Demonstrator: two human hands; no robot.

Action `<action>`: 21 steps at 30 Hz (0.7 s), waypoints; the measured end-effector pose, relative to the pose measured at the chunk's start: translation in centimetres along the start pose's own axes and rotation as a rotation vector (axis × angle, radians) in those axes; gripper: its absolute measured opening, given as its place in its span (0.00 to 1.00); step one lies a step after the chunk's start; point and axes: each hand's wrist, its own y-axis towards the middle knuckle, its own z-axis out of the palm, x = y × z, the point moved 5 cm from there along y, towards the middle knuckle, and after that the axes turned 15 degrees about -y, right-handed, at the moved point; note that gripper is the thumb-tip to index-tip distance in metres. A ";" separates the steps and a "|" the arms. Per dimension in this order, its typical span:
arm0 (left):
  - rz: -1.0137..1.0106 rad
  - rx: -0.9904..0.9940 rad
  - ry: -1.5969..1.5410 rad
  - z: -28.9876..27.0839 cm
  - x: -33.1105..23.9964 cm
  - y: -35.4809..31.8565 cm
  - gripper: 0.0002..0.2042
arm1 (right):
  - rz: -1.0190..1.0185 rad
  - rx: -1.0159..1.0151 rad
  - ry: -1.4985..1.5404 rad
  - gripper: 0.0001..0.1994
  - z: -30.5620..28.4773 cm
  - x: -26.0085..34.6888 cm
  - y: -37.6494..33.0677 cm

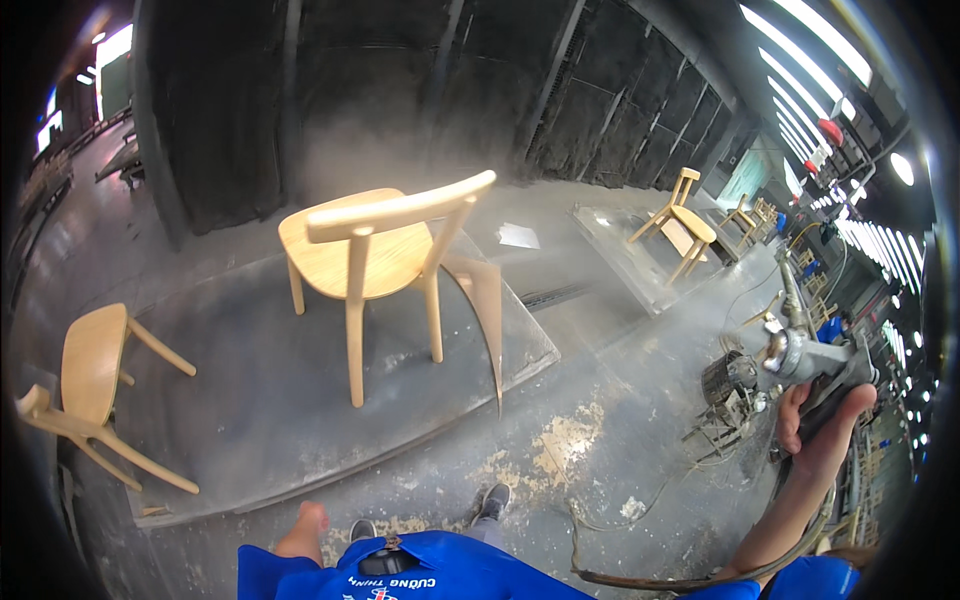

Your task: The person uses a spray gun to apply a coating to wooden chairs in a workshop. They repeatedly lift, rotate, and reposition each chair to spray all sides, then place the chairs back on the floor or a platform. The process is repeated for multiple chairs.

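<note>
My right hand, raised at the right, is closed round the handle of a metal spray gun. A hose runs below that arm and across the front of my blue shirt. My left hand hangs low by my body, near the front edge of a grey platform; its fingers cannot be made out, and I see nothing held there. On the platform stands an upright pale wooden chair, its backrest toward me. Another pale wooden chair lies tipped over at the platform's left end. Neither hand touches a chair.
A thin brown panel leans out over the platform's right edge. Farther right, a second platform bears another wooden chair. Dark dusty panels line the back. Equipment stands on the stained floor, where a hose loops.
</note>
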 end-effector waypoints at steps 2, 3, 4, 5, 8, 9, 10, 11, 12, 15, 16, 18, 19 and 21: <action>0.100 0.006 0.026 4.8 -3.9 -1.6 0.17 | 0.066 -0.188 -0.127 0.41 -3.4 -5.1 1.3; 0.142 0.004 -0.018 7.7 -5.6 -2.7 0.15 | 0.100 -0.262 -0.186 0.41 -5.5 -7.7 2.3; 0.161 -0.003 -0.112 10.4 -6.7 -4.2 0.15 | 0.130 -0.218 -0.223 0.39 -7.5 -10.2 4.1; 0.184 -0.020 -0.204 13.7 -8.2 -5.5 0.15 | 0.159 -0.267 -0.234 0.37 -9.4 -12.9 5.5; 0.247 0.105 -0.125 21.5 -10.2 -10.6 0.17 | 0.247 -0.262 -0.220 0.36 -14.8 -19.9 9.4; 0.264 0.146 -0.017 23.6 -10.8 -12.1 0.17 | 0.276 -0.279 -0.134 0.36 -16.2 -21.9 10.3; 0.283 0.188 0.092 24.8 -11.2 -13.4 0.18 | 0.295 -0.301 -0.047 0.36 -17.3 -23.7 11.0; 0.301 0.184 0.081 25.3 -11.5 -14.6 0.18 | 0.309 -0.320 0.041 0.35 -18.3 -25.4 11.7; 0.314 0.183 0.072 25.6 -11.3 -15.6 0.18 | 0.328 -0.360 0.150 0.35 -19.1 -27.1 12.3; 0.238 0.035 -0.042 24.7 -8.7 -17.7 0.17 | 0.319 -0.285 0.356 0.35 -20.3 -31.3 13.6; 0.184 -0.039 -0.087 23.7 -7.5 -18.2 0.17 | 0.361 -0.224 0.304 0.35 -20.2 -33.0 14.1; 0.081 -0.091 -0.126 22.1 -5.1 -19.0 0.17 | 0.435 -0.173 0.199 0.36 -19.8 -36.1 14.2; 0.014 -0.118 -0.158 21.3 -3.8 -19.5 0.17 | 0.483 -0.159 0.175 0.36 -19.5 -37.4 14.0; -0.036 -0.158 -0.206 20.2 -1.6 -20.3 0.18 | 0.470 -0.066 0.310 0.36 -18.9 -39.1 13.7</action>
